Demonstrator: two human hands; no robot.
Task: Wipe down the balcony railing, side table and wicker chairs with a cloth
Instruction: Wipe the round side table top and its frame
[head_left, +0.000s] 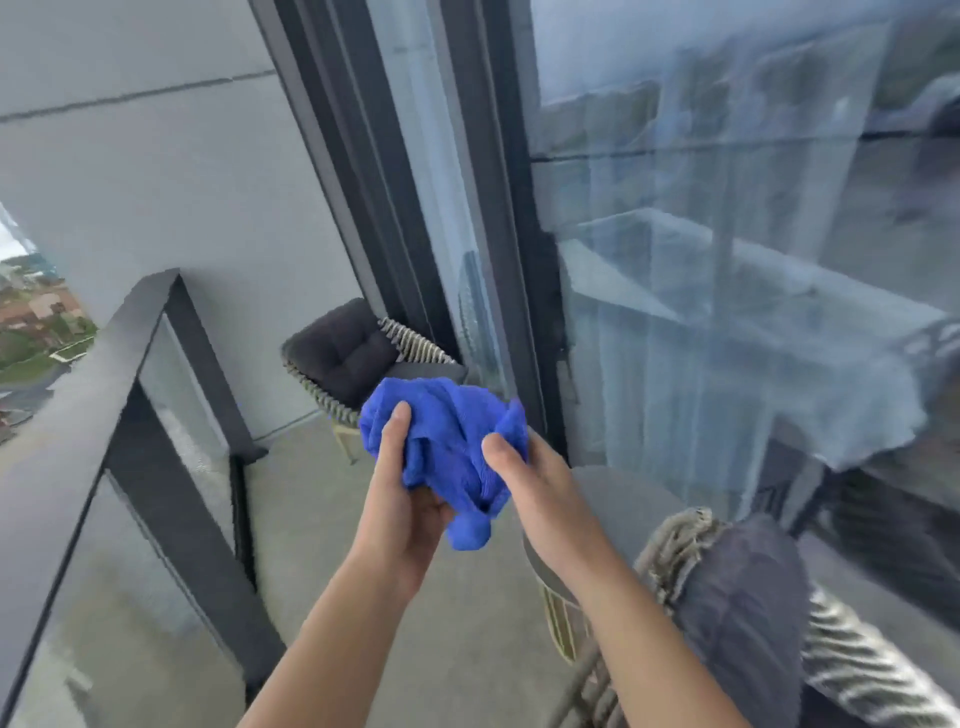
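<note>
A crumpled blue cloth (448, 447) is held up in front of me by both hands. My left hand (402, 499) grips it from below and the left, thumb laid across the front. My right hand (524, 478) pinches its right side. The dark balcony railing (88, 395) with glass panels runs along the left. A round grey side table (628, 509) stands just beyond my right wrist. One wicker chair (358, 364) with a dark cushion stands at the far end. Another wicker chair (737, 623) with a dark cushion is close at the lower right.
A tall glass sliding door (727, 260) in a dark frame fills the right side. A grey wall (156, 182) closes off the far end. The concrete floor (311, 519) runs between railing and chairs. Beyond the railing lies a drop to rooftops and grass.
</note>
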